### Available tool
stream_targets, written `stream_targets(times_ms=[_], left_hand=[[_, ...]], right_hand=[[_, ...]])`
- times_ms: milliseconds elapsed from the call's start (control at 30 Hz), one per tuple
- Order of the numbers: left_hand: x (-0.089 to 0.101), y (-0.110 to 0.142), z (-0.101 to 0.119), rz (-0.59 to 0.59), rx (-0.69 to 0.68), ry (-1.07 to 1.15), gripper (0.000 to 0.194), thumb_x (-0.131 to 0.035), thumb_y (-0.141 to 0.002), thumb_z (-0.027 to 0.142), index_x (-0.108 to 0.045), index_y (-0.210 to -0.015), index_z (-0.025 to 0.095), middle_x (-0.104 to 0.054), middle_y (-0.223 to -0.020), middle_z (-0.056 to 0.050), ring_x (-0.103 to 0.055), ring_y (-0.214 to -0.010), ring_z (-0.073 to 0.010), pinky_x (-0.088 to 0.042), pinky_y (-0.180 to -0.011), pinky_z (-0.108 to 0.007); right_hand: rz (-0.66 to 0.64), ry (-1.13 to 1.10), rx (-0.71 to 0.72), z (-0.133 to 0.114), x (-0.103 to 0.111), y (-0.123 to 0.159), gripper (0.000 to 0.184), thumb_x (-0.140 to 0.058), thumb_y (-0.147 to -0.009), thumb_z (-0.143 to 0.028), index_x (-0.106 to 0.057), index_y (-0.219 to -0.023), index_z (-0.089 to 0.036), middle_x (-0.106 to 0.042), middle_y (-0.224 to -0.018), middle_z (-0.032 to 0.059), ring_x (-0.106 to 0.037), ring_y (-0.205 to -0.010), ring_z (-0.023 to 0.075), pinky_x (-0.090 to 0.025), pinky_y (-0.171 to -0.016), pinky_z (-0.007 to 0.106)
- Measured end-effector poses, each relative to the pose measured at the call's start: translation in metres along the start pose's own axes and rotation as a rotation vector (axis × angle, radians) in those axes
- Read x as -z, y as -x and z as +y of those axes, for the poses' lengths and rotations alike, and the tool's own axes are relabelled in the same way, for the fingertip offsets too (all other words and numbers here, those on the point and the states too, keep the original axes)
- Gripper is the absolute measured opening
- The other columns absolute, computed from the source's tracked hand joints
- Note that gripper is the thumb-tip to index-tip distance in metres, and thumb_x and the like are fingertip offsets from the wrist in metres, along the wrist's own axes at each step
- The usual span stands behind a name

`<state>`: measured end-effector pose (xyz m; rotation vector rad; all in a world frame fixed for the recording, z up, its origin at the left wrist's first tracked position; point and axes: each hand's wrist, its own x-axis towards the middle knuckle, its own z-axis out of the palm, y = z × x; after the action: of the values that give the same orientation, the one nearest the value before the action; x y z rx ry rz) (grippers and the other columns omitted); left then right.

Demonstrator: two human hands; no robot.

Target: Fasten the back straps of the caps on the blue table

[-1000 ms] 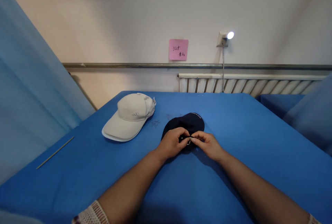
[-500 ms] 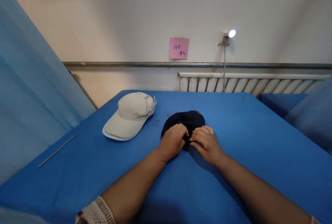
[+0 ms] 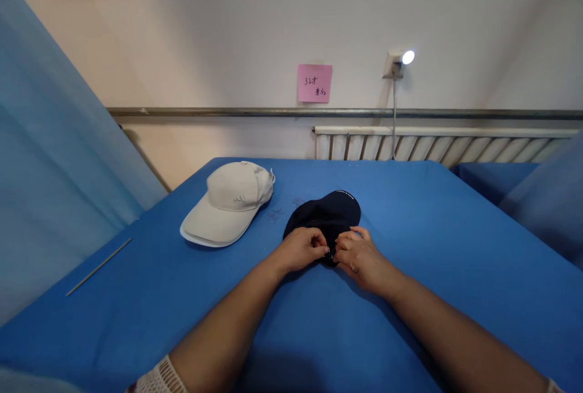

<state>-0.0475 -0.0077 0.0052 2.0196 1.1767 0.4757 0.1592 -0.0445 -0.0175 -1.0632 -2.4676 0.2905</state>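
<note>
Dark cap (image 3: 325, 213), on blue table (image 3: 432, 241); left hand (image 3: 299, 249), thumb and finger pinching cap's near edge; right hand (image 3: 364, 264), fingers curled there, grip unclear; edge could slip, fingertips crowding it.

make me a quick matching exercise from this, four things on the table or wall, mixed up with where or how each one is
1. pale cap
2. dark cap
3. stick
4. note

A. touched by left hand and right hand
B. stuck to the wall
C. crown up, no hand on it
D. near the left curtain

Pairs: 1-C, 2-A, 3-D, 4-B
</note>
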Motion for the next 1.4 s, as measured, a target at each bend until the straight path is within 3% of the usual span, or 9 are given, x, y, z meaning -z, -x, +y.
stream_targets(times_ms=[300, 600, 900, 1067, 1300, 1400], left_hand=[[-0.008, 0.003, 0.003, -0.075, 0.082, -0.067, 0.007, -0.066, -0.066, 0.024, -0.068, -0.070, 0.019, -0.063, -0.060, 0.003, -0.050, -0.048, -0.0095, -0.030, -0.045, -0.021], [-0.007, -0.006, -0.007, -0.088, 0.100, 0.374, 0.009, -0.062, -0.067, 0.021, -0.058, -0.073, 0.015, -0.058, -0.060, 0.002, -0.052, -0.055, -0.0101, -0.038, -0.052, -0.021], [-0.012, -0.008, -0.005, -0.055, 0.102, 0.517, 0.014, -0.060, -0.074, 0.022, -0.053, -0.084, 0.016, -0.053, -0.058, 0.005, -0.049, -0.050, -0.0081, -0.034, -0.047, -0.020], [-0.011, -0.006, 0.000, 0.028, 0.131, 0.443, 0.017, -0.062, -0.075, 0.026, -0.047, -0.079, 0.018, -0.050, -0.057, 0.006, -0.047, -0.049, -0.0083, -0.034, -0.046, -0.020], [0.001, 0.000, 0.008, -0.086, 0.025, 0.167, 0.017, -0.055, -0.081, 0.030, -0.063, -0.085, 0.015, -0.059, -0.070, 0.000, -0.050, -0.061, -0.0105, -0.038, -0.056, -0.023], [0.003, 0.002, 0.009, -0.082, 0.013, 0.065, 0.021, -0.062, -0.075, 0.031, -0.064, -0.090, 0.017, -0.060, -0.077, 0.000, -0.053, -0.067, -0.0125, -0.041, -0.060, -0.023]], right_hand=[[-0.022, 0.020, 0.026, 0.003, -0.005, 0.001, 0.020, -0.054, -0.087, -0.012, -0.069, -0.083, -0.024, -0.065, -0.086, 0.0012, -0.055, -0.100, 0.0182, -0.021, -0.105, 0.044], [-0.041, -0.022, -0.012, 0.005, 0.001, 0.002, 0.018, -0.056, -0.089, -0.018, -0.071, -0.095, -0.026, -0.066, -0.091, 0.0011, -0.055, -0.099, 0.0171, -0.022, -0.106, 0.044], [0.012, -0.029, -0.002, 0.006, 0.002, 0.001, 0.017, -0.057, -0.089, -0.016, -0.070, -0.095, -0.026, -0.066, -0.091, 0.0005, -0.056, -0.098, 0.0165, -0.022, -0.105, 0.044], [0.027, -0.041, 0.002, 0.008, 0.000, 0.001, 0.017, -0.057, -0.089, -0.016, -0.070, -0.095, -0.026, -0.065, -0.090, -0.0004, -0.056, -0.097, 0.0156, -0.021, -0.105, 0.044], [0.021, -0.015, -0.001, 0.006, 0.002, 0.001, 0.017, -0.057, -0.090, -0.016, -0.069, -0.096, -0.026, -0.066, -0.093, 0.0001, -0.056, -0.100, 0.0158, -0.022, -0.105, 0.044], [0.011, 0.004, 0.000, 0.005, 0.004, 0.001, 0.016, -0.056, -0.090, -0.016, -0.069, -0.093, -0.024, -0.066, -0.091, 0.0007, -0.056, -0.099, 0.0164, -0.024, -0.104, 0.044]])
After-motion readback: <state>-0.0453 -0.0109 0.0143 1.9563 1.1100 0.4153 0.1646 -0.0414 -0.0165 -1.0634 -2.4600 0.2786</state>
